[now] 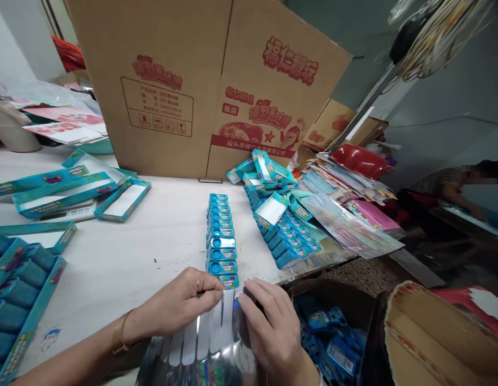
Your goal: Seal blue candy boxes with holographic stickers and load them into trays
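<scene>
A row of small blue candy boxes runs away from me along the white table. At the near end of the row, my left hand pinches the top of a narrow pale sticker strip between thumb and forefinger. Below it is a shiny silver sticker sheet with several whitish strips. My right hand lies along the right side of the sheet, fingers stretched forward and fingertips beside the nearest box. Its thumb is hidden. Both hands cover part of the sheet and the row's near end.
Blue trays lie at left, beside a filled tray. More blue boxes are stacked at right, near plastic sheets. A large carton stands behind. An open carton is below right; another person sits far right.
</scene>
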The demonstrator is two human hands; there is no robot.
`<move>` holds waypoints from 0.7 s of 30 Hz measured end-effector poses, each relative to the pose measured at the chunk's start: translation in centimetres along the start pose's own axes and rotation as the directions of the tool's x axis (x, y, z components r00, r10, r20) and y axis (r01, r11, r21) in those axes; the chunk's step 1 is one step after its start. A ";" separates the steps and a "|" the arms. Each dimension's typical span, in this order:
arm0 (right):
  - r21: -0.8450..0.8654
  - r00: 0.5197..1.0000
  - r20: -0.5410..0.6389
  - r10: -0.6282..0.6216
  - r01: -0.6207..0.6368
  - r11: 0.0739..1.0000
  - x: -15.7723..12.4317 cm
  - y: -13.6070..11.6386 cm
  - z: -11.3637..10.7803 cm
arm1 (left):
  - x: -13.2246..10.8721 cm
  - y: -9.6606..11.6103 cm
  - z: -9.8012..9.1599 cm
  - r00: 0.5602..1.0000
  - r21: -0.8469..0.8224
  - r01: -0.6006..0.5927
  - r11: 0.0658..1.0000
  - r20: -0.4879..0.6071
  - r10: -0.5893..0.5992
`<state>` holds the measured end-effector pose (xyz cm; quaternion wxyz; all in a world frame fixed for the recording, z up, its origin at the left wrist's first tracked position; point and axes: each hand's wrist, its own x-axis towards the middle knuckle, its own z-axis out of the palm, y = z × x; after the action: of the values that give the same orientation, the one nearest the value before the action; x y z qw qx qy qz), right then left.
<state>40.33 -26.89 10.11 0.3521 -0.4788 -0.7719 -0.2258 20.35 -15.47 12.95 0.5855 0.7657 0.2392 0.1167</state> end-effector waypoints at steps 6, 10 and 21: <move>-0.039 0.995 0.008 -0.098 0.099 0.994 -0.8 0.1 -0.3 | -0.2 0.7 0.1 1.000 0.006 0.014 1.000 0.005 -0.014; -0.012 0.997 -0.001 -0.083 0.083 0.996 -1.2 0.0 -0.1 | -0.3 0.8 0.3 1.000 0.004 0.008 1.000 0.007 -0.008; -0.023 1.000 -0.013 -0.011 0.011 1.000 0.2 -0.1 -0.3 | -0.4 0.8 -0.7 1.000 0.032 0.021 0.999 0.003 -0.021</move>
<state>40.29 -27.04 10.50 0.3505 -0.4769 -0.7696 -0.2396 19.90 -15.24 13.99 0.5749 0.7726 0.2478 0.1054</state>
